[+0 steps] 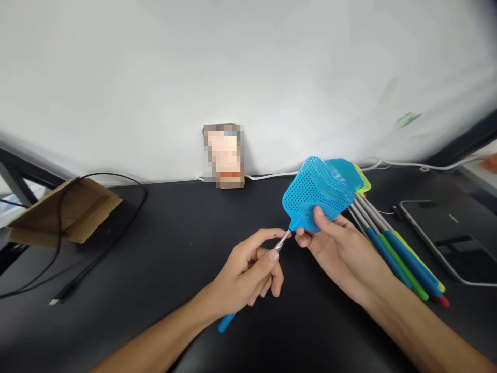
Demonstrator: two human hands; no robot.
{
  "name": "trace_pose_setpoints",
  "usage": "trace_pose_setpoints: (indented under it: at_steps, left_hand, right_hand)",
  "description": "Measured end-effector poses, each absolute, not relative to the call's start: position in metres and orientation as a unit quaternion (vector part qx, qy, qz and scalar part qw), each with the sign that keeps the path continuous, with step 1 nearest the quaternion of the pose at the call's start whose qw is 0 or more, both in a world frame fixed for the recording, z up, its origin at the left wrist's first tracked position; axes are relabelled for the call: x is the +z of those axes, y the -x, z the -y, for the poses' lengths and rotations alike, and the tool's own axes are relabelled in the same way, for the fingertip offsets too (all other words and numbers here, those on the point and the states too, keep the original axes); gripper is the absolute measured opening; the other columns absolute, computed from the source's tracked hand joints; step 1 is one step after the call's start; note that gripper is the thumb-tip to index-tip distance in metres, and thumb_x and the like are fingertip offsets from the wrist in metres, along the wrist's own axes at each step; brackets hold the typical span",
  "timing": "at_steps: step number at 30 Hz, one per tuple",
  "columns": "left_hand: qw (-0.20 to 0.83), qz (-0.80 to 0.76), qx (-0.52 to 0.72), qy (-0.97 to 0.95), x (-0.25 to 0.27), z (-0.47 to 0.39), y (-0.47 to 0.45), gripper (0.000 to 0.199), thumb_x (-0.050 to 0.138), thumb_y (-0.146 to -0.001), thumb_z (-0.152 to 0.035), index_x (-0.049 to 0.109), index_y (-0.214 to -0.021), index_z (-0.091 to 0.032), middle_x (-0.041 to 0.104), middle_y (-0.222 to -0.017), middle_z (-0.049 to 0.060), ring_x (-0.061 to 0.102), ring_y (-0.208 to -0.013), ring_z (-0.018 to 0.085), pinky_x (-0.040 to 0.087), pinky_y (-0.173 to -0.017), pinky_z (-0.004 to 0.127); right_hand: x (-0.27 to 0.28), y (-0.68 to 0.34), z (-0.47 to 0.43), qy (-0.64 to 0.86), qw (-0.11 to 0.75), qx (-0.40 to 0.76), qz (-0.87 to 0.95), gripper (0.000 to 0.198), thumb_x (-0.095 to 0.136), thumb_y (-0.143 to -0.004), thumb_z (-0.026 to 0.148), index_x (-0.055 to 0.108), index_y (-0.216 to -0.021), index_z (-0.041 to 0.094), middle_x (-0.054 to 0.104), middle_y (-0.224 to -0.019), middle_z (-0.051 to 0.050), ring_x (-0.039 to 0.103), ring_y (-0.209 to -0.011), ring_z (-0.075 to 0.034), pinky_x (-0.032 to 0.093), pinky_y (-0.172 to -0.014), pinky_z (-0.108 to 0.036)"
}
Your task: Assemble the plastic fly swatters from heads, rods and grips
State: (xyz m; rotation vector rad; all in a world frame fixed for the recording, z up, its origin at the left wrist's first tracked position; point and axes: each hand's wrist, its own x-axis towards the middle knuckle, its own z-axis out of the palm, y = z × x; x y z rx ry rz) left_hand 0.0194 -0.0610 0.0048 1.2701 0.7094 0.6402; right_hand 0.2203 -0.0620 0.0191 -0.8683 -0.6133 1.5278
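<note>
A blue fly swatter [305,194] with a perforated head is held between both hands, tilted with its head up and to the right. My left hand [252,272] is closed around its silver metal shaft, the thumb pressing on top. The end of the blue handle [227,322] pokes out below that hand. My right hand [341,243] grips the lower right part of the head, thumb on the front, other fingers mostly behind. More fly swatters [399,259] lie in a pile to the right, with blue, green, yellow and red handles. Their heads are partly hidden behind the held one.
A phone [225,155], its screen blurred out, leans against the white wall. An open cardboard box [66,212] and a black cable [112,248] are at the left. A dark glossy device [454,238] lies at the right. A white cord [272,176] runs along the wall.
</note>
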Motion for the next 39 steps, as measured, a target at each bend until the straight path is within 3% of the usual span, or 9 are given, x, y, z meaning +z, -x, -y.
trace_pose_setpoints:
  at_steps: [26, 32, 36, 39]
  left_hand:
    - [0.679, -0.323, 0.270, -0.601, 0.004, 0.060, -0.017, 0.050, 0.046, -0.107, -0.046, 0.045, -0.148, -0.017, 0.061, -0.059, -0.006, 0.039, -0.032, 0.005, 0.030, -0.032, 0.014]
    - [0.643, -0.324, 0.248, -0.648, 0.007, 0.059, -0.017, 0.043, 0.044, -0.108, -0.042, 0.063, -0.134, -0.014, 0.051, -0.053, -0.007, 0.042, -0.033, 0.004, 0.030, -0.036, 0.014]
    - [0.752, -0.268, 0.291, -0.527, 0.003, 0.053, -0.016, 0.035, 0.045, -0.108, -0.038, 0.065, -0.126, -0.016, 0.044, -0.051, -0.010, 0.034, -0.031, 0.003, 0.037, -0.040, 0.015]
    - [0.873, -0.157, 0.300, -0.352, 0.004, 0.051, -0.014, 0.034, 0.037, -0.110, -0.032, 0.065, -0.121, -0.016, 0.035, -0.050, -0.013, 0.022, -0.027, 0.002, 0.040, -0.041, 0.016]
  right_hand:
    - [0.018, -0.214, 0.068, 0.410, 0.596, 0.597, 0.347, 0.024, 0.073, -0.092, 0.038, 0.066, -0.077, 0.021, 0.059, -0.076, 0.000, 0.051, -0.068, -0.015, 0.044, -0.060, -0.030]
    - [-0.001, -0.210, 0.076, 0.502, 0.592, 0.465, 0.425, 0.040, 0.069, -0.096, 0.041, 0.055, -0.064, 0.020, 0.054, -0.062, 0.002, 0.050, -0.061, -0.014, 0.041, -0.062, -0.031]
    - [0.005, -0.214, 0.072, 0.451, 0.571, 0.545, 0.417, 0.040, 0.063, -0.096, 0.053, 0.066, -0.075, 0.020, 0.062, -0.074, -0.003, 0.055, -0.067, -0.018, 0.044, -0.060, -0.032]
    - [0.012, -0.215, 0.067, 0.372, 0.553, 0.649, 0.368, 0.055, 0.048, -0.097, 0.068, 0.073, -0.097, 0.019, 0.065, -0.089, -0.009, 0.059, -0.076, -0.022, 0.047, -0.060, -0.034]
